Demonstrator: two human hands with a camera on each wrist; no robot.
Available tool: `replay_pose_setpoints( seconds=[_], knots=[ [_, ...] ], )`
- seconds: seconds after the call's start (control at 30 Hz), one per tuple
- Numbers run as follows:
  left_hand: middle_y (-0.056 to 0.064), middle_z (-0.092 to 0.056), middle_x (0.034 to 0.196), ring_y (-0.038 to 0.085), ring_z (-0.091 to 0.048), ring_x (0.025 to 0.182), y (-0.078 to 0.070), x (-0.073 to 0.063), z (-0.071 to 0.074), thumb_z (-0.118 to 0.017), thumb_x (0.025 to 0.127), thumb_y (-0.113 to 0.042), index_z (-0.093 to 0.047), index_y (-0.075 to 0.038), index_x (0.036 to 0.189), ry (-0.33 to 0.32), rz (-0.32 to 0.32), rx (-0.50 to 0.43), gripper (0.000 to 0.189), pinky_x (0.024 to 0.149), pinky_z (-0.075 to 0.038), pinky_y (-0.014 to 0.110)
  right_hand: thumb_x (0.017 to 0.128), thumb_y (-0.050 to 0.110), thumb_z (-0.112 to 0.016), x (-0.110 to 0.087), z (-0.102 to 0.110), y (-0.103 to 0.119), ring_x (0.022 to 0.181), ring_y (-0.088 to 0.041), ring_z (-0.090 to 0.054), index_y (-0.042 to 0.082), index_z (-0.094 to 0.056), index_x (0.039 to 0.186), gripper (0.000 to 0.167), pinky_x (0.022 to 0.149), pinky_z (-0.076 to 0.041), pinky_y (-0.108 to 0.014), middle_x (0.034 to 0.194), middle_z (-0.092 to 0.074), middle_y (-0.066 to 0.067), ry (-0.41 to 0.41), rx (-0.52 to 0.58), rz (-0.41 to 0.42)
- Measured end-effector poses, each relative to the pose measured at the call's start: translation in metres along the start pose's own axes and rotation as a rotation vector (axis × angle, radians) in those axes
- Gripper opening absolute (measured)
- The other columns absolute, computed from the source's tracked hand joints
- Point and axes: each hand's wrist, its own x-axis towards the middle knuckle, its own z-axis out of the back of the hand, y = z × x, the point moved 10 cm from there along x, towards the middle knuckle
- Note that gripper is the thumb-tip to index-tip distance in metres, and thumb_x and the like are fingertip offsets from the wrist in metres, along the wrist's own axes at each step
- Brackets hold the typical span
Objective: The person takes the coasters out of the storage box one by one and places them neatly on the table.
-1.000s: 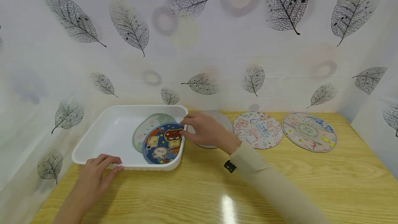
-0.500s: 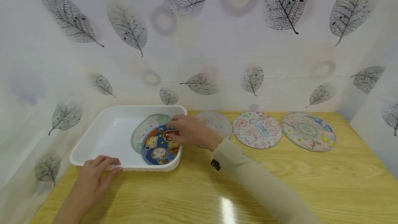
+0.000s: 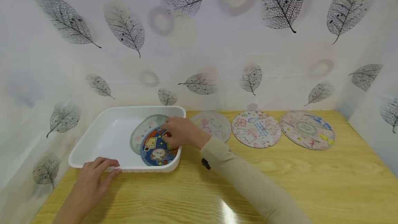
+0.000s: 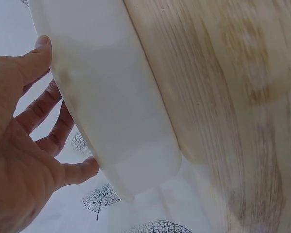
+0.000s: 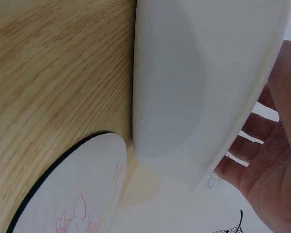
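Observation:
A white plastic tray (image 3: 112, 137) stands on the wooden table at the left. My left hand (image 3: 96, 175) holds its front rim, thumb outside and fingers over the edge, as the left wrist view shows along the tray's wall (image 4: 106, 97). Inside, a blue round mouse pad (image 3: 157, 148) with cartoon figures overlaps a pale green mouse pad (image 3: 140, 136). Over the right rim reaches my right hand (image 3: 183, 132), its loosely bent fingers at the upper part of the blue pad and covering some of it. In the right wrist view, those fingers are partly hidden behind the tray wall.
Right of the tray, three round mouse pads lie in a row: a pale grey-pink one (image 3: 217, 125), a white one with pink drawings (image 3: 256, 129) and a floral one (image 3: 308, 129). A leaf-print cloth (image 3: 211, 54) hangs behind the table (image 3: 280, 175).
My right hand has moved left, from the tray's right rim to over the blue mouse pad, uncovering more of the grey-pink pad. My left hand stays on the front rim.

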Motion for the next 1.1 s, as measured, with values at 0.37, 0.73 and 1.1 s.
replay_pose_setpoints(
  seconds=[0.37, 0.73, 1.1],
  knots=[
    [-0.002, -0.070, 0.091, 0.024, -0.062, 0.082, 0.000, 0.000, 0.000, -0.088, 0.070, -0.002, -0.074, -0.015, 0.092, 0.011, 0.026, -0.010, 0.030, 0.082, -0.036, 0.030, 0.097, 0.037, -0.063, 0.013, -0.016, -0.012, 0.079, -0.011, -0.056, 0.019, -0.068, 0.100, 0.019, 0.065, -0.048, -0.025, 0.092, -0.065, 0.005, 0.074, -0.136, -0.124],
    [-0.002, -0.070, 0.091, 0.023, -0.063, 0.081, 0.000, 0.000, 0.002, -0.089, 0.068, -0.002, -0.074, -0.014, 0.091, -0.005, 0.018, -0.029, 0.030, 0.081, -0.036, 0.028, 0.097, 0.062, -0.058, 0.019, -0.032, -0.017, 0.101, -0.019, -0.068, 0.024, -0.064, 0.131, 0.051, 0.093, -0.053, -0.039, 0.116, -0.071, 0.003, 0.138, -0.222, -0.235],
    [-0.003, -0.070, 0.091, 0.023, -0.062, 0.082, 0.003, -0.001, 0.000, -0.089, 0.068, -0.002, -0.074, -0.016, 0.091, 0.005, 0.032, -0.020, 0.031, 0.082, -0.037, 0.028, 0.096, 0.078, -0.036, 0.016, -0.041, -0.019, 0.114, -0.020, -0.069, 0.025, -0.046, 0.153, 0.079, 0.101, -0.050, -0.039, 0.132, -0.070, -0.002, 0.237, -0.393, -0.332]
  ],
)
